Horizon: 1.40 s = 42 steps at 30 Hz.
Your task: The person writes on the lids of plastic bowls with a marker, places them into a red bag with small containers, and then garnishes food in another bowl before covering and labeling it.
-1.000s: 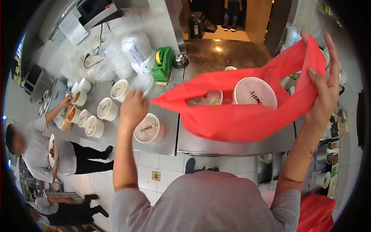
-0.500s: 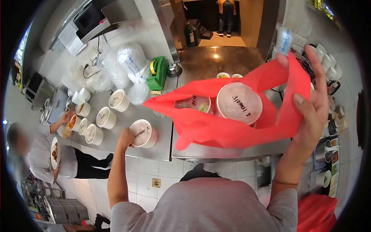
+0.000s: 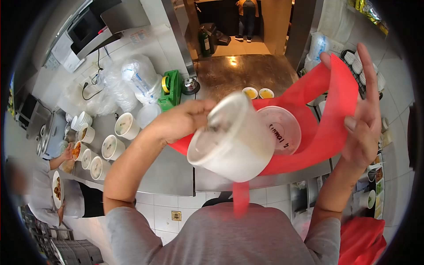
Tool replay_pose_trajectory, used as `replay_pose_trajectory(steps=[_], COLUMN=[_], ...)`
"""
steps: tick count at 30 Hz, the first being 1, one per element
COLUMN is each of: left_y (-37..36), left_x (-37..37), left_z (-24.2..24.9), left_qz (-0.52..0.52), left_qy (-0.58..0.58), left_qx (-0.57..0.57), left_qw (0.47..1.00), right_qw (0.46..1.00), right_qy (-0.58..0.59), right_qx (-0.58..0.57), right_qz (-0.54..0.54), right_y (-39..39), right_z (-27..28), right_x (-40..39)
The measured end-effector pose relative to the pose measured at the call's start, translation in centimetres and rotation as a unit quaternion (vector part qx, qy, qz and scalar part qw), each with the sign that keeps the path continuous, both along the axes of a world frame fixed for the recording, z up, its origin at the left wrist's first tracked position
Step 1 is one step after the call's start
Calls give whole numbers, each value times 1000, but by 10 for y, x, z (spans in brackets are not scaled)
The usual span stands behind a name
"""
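Observation:
My left hand (image 3: pixel 187 119) grips a white paper tub (image 3: pixel 247 148) by its rim, tilted and slightly blurred, in front of the red bag's left part. My right hand (image 3: pixel 362 128) has its fingers spread, with the handle of the red bag (image 3: pixel 338 97) looped over the thumb side and held up. Inside the open bag sits another lidded tub (image 3: pixel 280 132) with black handwriting on its lid. The raised tub hides the bag's left side and whatever lies there.
Several lidded tubs (image 3: pixel 113 147) stand on the left counter near a co-worker's hand (image 3: pixel 67 152). A green tape dispenser (image 3: pixel 170 90), a bell (image 3: pixel 191 85) and plastic bags (image 3: pixel 139 79) are behind. Two small yellow-filled cups (image 3: pixel 266 93) sit beyond the bag.
My left hand has lifted the tub from the left counter and carried it up and right to the bag. The view has shifted slightly; my right hand still holds the bag's handle.

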<state>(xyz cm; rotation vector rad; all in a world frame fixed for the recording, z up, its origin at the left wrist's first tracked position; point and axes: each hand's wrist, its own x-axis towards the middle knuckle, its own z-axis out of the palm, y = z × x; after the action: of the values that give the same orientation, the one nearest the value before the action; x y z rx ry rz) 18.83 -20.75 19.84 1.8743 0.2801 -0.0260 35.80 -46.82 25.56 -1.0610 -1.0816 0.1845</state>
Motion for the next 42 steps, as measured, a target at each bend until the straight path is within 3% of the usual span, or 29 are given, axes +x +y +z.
replay_pose_trajectory(steps=[1, 2, 4, 7, 11, 13, 16, 18, 19, 20, 23, 26, 29, 32, 34, 36, 37, 39, 40, 42], left_y=[5, 17, 47, 45, 27, 16, 35, 46, 50, 49, 54, 39, 40, 38, 37, 46, 44, 39, 32, 35], left_x=[4, 0, -13, -12, 1, 14, 25, 15, 9, 2, -23, -24, -31, -45, -58, -75, -78, -86, -80, -64], left_z=[-10, -12, -16, 11, -6, -18, -48, -31, -18, -5, -28, -11, -19, 0, 32, 50, 50, 45, 31, 23], left_qz=[-16, -41, 61, 174, 117, 61, 55, 39, 28, -4, -99, -271, -360, -386, -304, -167, -101, 35, 76, 71], left_qy=[44, 56, 40, 45, -20, 18, 95, 94, 94, 166, 93, 232, 274, 262, 158, -46, -87, -162, -216, -200], left_qx=[-7, 147, 309, 415, 421, 396, 471, 276, 174, 123, 289, 327, 355, 444, 462, 349, 292, 168, 69, -68], left_qw=[999, 987, 948, 892, 899, 916, 875, 956, 980, 978, 948, 875, 818, 765, 818, 921, 947, 972, 971, 975], right_qw=[1000, 1000, 1000, 999, 1000, 999, 997, 998, 998, 999, 998, 998, 999, 999, 998, 998, 998, 996, 983, 948], right_qy=[5, 2, 8, 33, 21, -14, -33, -33, -34, -14, 36, 54, 36, 1, 17, 33, 22, -3, -45, -92], right_qx=[-1, -2, -14, -25, -4, 11, 4, -29, -45, -31, 13, 37, 13, 14, 37, 29, 2, -52, -87, -163], right_qz=[5, 10, 8, -7, -2, -38, -67, -43, -32, -29, -46, -15, -28, -52, -55, -51, -60, -77, -154, -256], right_y=[-1, -5, -11, -11, 7, 8, -2, -12, -16, -15, -11, -14, -28, -66, -84, -88, -83, -65, -50, -32], right_z=[0, -4, -10, -14, -12, -15, -2, 5, 9, 7, 4, 4, 0, -20, -28, -27, -24, -13, -7, 7], right_x=[2, 6, 4, -8, -5, 5, 9, 25, 33, 39, 36, 33, 21, 9, 1, 1, 2, 0, -6, -5])
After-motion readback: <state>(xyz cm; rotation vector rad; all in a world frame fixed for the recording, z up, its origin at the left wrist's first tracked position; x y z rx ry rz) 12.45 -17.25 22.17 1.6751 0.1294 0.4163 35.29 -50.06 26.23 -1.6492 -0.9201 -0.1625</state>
